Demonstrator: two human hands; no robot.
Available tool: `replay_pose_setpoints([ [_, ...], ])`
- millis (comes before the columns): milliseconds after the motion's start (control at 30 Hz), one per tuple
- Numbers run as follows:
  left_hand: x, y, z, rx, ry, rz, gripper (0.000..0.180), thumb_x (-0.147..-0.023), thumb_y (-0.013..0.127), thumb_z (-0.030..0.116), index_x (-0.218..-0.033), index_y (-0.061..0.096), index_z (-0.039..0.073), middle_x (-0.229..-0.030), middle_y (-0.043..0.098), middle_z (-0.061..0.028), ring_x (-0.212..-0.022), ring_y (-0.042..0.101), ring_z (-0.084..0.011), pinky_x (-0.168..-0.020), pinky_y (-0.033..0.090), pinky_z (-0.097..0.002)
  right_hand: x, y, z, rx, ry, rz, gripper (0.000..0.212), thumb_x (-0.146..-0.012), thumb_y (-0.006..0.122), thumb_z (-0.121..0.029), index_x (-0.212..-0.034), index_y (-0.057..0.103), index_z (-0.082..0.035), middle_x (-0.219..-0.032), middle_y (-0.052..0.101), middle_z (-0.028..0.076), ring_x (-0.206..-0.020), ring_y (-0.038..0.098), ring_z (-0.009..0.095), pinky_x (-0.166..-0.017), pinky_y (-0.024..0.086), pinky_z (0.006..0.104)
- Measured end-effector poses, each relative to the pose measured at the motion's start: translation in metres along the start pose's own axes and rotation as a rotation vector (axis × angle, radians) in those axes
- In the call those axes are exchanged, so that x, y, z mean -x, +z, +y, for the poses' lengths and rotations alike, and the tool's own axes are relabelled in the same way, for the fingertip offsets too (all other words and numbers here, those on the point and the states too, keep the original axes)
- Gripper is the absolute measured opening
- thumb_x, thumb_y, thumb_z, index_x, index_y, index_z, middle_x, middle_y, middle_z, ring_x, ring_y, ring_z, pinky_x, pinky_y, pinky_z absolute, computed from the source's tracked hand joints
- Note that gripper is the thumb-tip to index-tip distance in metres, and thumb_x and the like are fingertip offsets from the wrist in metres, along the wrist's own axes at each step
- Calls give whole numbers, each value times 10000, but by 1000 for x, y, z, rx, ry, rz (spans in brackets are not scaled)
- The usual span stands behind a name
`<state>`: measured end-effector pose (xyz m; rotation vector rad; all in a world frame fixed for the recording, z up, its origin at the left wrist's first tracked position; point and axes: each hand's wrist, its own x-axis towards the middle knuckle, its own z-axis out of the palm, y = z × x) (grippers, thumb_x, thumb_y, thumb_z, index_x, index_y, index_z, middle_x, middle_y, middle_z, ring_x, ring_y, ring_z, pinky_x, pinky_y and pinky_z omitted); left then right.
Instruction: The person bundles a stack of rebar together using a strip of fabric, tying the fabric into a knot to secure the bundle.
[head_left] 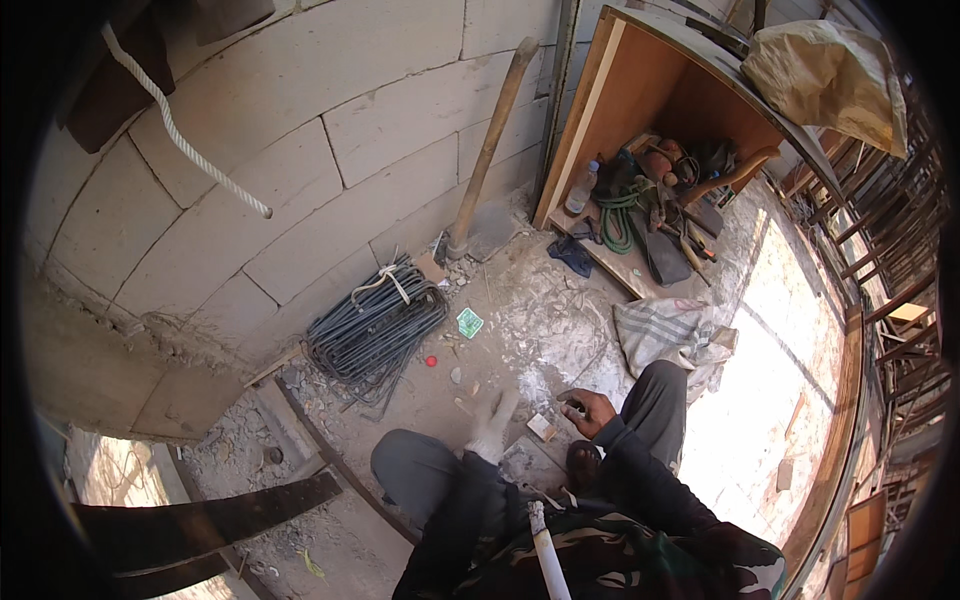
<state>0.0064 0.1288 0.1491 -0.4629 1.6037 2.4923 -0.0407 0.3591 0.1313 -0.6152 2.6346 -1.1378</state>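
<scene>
My left hand [490,428], in a whitish glove, hangs over the dusty ground between my knees. Its fingers look stretched out and apart, with nothing visible in them, though the outline is soft. My right hand [590,412] is bare and lies beside my right knee. Its fingers and thumb curl toward each other; a small dark thing may be between them, too small to name. Just left of that hand, apart from it, is a small pale box-like piece [541,428]. Below it a flat grey slab [532,462] rests on the ground, partly hidden by my clothing.
Bent steel rebar stirrups [378,318] lie tied by the block wall [290,150]. A wooden-handled hoe [490,150] leans there. An open wooden cabinet [640,75] holds tools, green hose [617,225] and a bottle [581,188]. A woven sack [668,335] lies near my right knee.
</scene>
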Motion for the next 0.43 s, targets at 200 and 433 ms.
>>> replay_pose_setpoints([
  [200, 22, 4, 68, 13, 238, -218, 528, -983, 466, 433, -1013, 624, -69, -761, 660, -145, -693, 632, -236, -671, 520, -360, 0, -36, -28, 167, -174, 115, 313, -819, 654, -148, -1110, 606, -45, -1021, 611, 177, -932, 606, 378, -791, 505, 422],
  [433, 56, 88, 137, 157, 609, -869, 658, -924, 505, 540, -1101, 644, -79, -917, 658, -282, -805, 665, -328, -798, 502, -483, 15, -68, 15, 258, -60, 483, 328, -827, 669, -167, -1133, 599, -70, -1092, 579, 174, -1029, 556, 366, -895, 453, 422],
])
